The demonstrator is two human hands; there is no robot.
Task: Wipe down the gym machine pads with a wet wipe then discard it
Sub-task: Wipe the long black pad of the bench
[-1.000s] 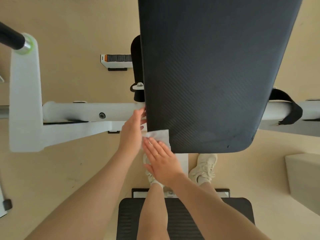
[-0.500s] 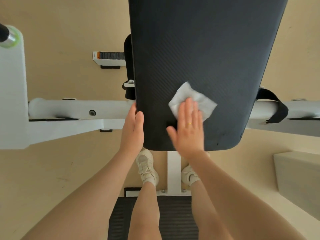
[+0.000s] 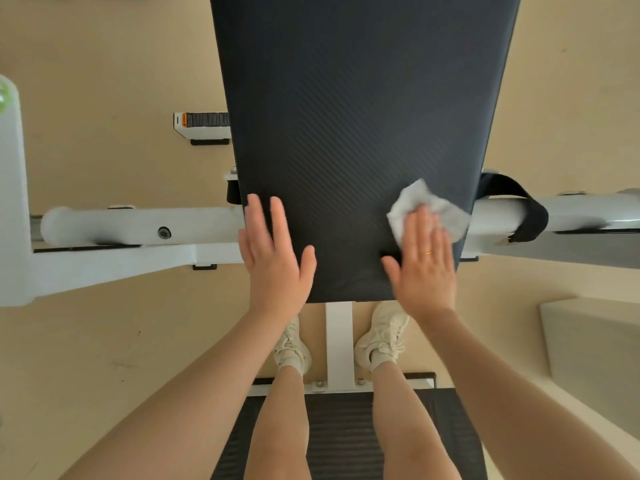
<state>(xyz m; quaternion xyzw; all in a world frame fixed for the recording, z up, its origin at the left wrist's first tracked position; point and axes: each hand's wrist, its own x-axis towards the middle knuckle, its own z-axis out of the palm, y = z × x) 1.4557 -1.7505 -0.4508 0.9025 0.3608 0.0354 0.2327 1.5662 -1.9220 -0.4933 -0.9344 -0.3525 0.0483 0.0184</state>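
Observation:
A long black textured pad (image 3: 349,109) of the gym machine runs away from me down the middle of the view. My right hand (image 3: 424,268) lies flat on its near right part and presses a crumpled white wet wipe (image 3: 420,204) against it; the wipe sticks out past my fingertips toward the pad's right edge. My left hand (image 3: 275,258) rests flat on the pad's near left edge, fingers spread, holding nothing.
White machine frame bars (image 3: 138,226) cross left and right under the pad, with a black strap (image 3: 519,206) on the right bar. A white post (image 3: 339,344) stands between my two shoes. A black ribbed footplate (image 3: 343,434) lies below, and a beige block (image 3: 595,355) is at right.
My right hand slid the wipe from the pad's near left corner across to its right side. My left hand came off the pad's side edge and lies flat on top.

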